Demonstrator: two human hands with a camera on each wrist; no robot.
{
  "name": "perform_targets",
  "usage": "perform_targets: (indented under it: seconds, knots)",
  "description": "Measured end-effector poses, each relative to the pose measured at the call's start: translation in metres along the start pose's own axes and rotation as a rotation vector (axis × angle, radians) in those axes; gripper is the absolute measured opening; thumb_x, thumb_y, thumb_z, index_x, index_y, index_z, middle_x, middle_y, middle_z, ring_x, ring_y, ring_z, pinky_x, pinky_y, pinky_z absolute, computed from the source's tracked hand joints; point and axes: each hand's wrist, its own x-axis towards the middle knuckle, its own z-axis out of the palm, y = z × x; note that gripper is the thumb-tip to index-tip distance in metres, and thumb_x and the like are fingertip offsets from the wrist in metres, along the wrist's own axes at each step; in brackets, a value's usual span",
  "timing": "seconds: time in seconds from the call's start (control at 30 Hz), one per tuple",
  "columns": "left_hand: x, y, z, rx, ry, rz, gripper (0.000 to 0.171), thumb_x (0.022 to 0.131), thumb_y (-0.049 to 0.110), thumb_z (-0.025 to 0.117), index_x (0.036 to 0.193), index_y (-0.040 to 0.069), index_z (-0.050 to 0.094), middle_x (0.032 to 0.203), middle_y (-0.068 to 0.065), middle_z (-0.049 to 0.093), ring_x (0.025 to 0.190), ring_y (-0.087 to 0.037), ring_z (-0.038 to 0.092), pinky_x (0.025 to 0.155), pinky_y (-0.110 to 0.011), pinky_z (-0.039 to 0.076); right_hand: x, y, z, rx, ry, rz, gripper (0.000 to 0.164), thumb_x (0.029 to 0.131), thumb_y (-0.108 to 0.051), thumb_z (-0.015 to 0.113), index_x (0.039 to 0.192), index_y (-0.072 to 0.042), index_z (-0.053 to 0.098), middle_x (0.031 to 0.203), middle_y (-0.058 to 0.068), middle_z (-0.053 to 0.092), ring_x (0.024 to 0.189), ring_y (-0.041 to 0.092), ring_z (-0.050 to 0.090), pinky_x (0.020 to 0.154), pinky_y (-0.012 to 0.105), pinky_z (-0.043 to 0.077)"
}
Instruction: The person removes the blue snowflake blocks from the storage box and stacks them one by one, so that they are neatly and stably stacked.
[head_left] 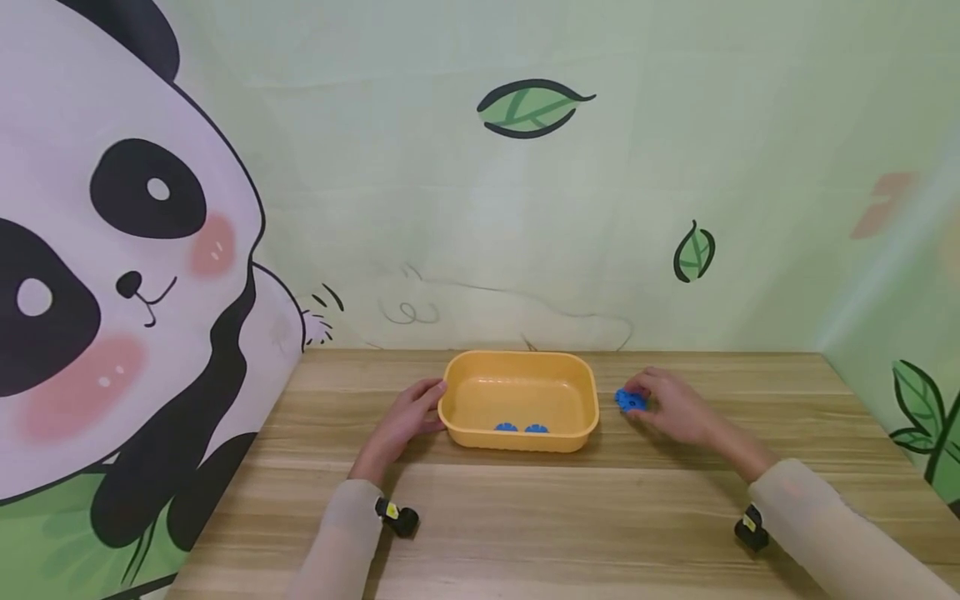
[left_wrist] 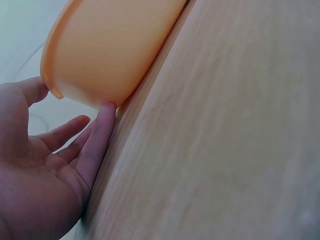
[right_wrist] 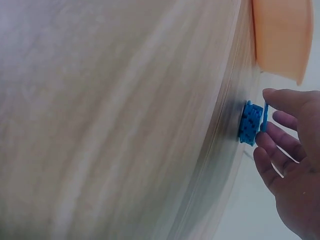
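Observation:
A yellow plastic basin (head_left: 517, 442) stands on the wooden table, with two blue notched discs (head_left: 506, 427) lying inside near its front wall. At its left end, my left hand (head_left: 408, 415) rests against it; in the left wrist view the thumb is at the rim and a fairly straight finger (left_wrist: 102, 135) touches low on the wall. To the right of the basin, my right hand (head_left: 675, 407) pinches a thin blue disc (right_wrist: 265, 117) between thumb and fingers. Right beside that disc, a short stack of blue discs (right_wrist: 249, 123) sits on the table.
The wooden table (head_left: 525, 525) runs back to a pale green wall covering (head_left: 420, 167) printed with leaves. A large printed panda (head_left: 172, 333) covers the left side. Dark wrist cameras (head_left: 401, 518) are strapped over both light sleeves.

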Motion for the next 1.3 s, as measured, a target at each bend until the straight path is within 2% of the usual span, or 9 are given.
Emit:
perform_targets:
  seconds: [0.37,1.0,1.3]
  knots:
    - [-0.003,0.002,0.0,0.013,0.012,-0.006,0.063,0.11,0.048,0.056,0.155,0.004,0.048,0.151,-0.019,0.055,0.134,-0.032,0.059,0.095,-0.038,0.062,0.003,0.007,-0.002,-0.007,-0.032,0.06,0.029,0.091,-0.009,0.084,0.116,0.001,0.072,0.109,0.01,0.069,0.101,0.031,0.066,0.09,0.055,0.059]
    - [-0.006,0.002,-0.002,0.011,0.014,-0.012,0.067,0.108,0.051,0.057,0.156,0.004,0.047,0.152,-0.02,0.054,0.135,-0.033,0.058,0.096,-0.038,0.062,0.006,0.01,-0.003,-0.007,-0.044,0.057,0.03,0.092,-0.009,0.082,0.117,0.003,0.07,0.11,0.013,0.067,0.1,0.034,0.066,0.087,0.053,0.059]
    - [-0.005,0.003,0.0,0.024,0.021,-0.016,0.066,0.109,0.05,0.056,0.156,0.005,0.047,0.152,-0.018,0.055,0.134,-0.032,0.059,0.095,-0.038,0.062,0.009,0.015,-0.004,-0.027,-0.071,0.096,0.033,0.096,-0.015,0.08,0.121,0.003,0.069,0.114,0.015,0.067,0.101,0.033,0.066,0.089,0.055,0.06]
